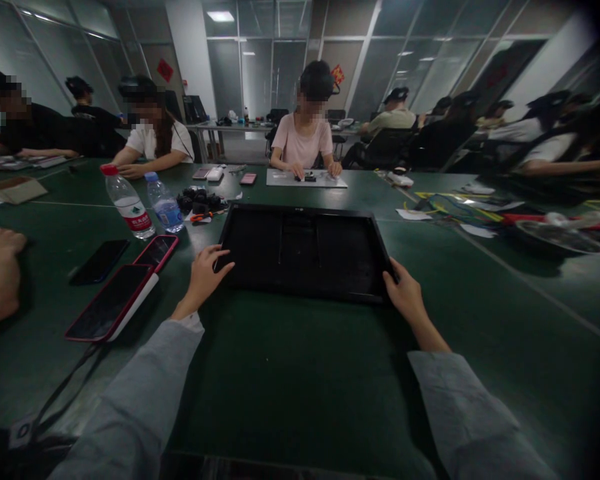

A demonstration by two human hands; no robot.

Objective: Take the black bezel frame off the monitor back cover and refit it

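Observation:
A black rectangular tray-like panel (300,257) with a raised rim lies in front of me on the green table. It has a small pale logo on its far rim and two narrow ridges inside. My left hand (206,275) is at its left edge, thumb and fingers bent around the rim. On the opposite side, my right hand (404,288) grips the near right corner, with the thumb on the rim and the other fingers partly hidden beyond the edge.
Left of the panel are a red-capped bottle (130,207), a blue-capped bottle (165,205), a dark phone (100,261) and red-edged phones (111,301). Another person's hand (0,273) rests far left. A metal bowl-like thing (555,239) and wires (450,205) lie right. A person (304,137) sits opposite.

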